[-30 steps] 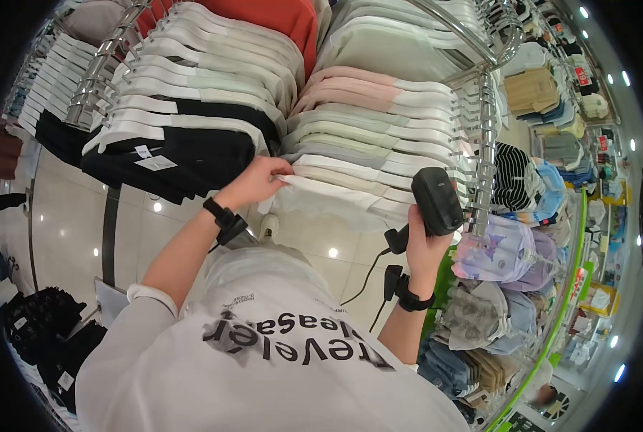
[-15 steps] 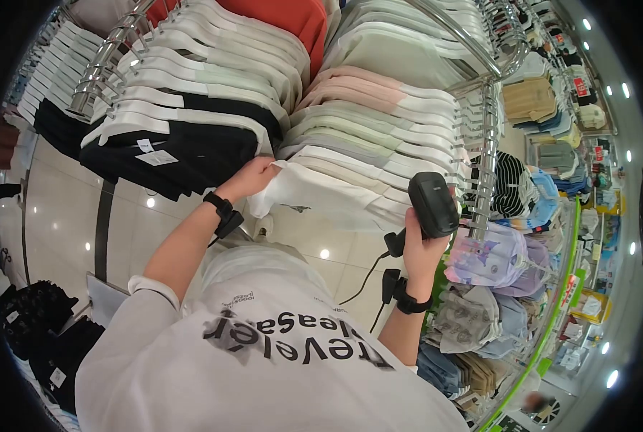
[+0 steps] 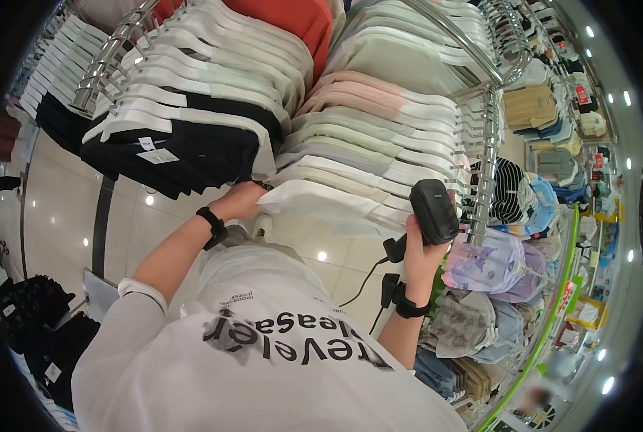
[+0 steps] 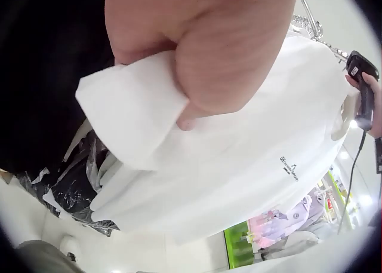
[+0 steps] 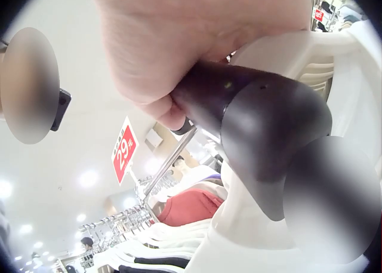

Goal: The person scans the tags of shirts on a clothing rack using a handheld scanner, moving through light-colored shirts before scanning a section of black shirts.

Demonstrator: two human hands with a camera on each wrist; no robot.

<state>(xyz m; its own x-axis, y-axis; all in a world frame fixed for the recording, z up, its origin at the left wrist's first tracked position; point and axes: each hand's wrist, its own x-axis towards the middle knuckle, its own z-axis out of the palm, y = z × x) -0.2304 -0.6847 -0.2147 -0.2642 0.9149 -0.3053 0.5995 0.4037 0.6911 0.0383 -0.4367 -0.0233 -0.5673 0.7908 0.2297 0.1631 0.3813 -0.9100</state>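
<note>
A white T-shirt [image 3: 314, 201] hangs at the near end of the right-hand row. My left hand [image 3: 239, 200] pinches its sleeve edge and draws it out toward my body; in the left wrist view a folded flap of white cloth [image 4: 134, 109] sticks out from under the fingers. Small dark lettering [image 4: 289, 169] shows on the shirt's front. My right hand [image 3: 424, 252] grips a black corded barcode scanner [image 3: 434, 210] beside the hanger end. In the right wrist view, fingers wrap the scanner's handle [image 5: 203, 97], and its rounded head is close to white cloth.
Black shirts [image 3: 177, 155] with a white tag [image 3: 157, 156] hang to the left, near the left hand. Chrome rails [image 3: 488, 165] carry the white hangers. Lilac garments [image 3: 487, 255] hang beyond the right hand. A red price sign [image 5: 125, 150] stands above the racks.
My left hand has moved down and left toward my body, pulling the white T-shirt's sleeve along. The right hand with the barcode scanner stays nearly in place.
</note>
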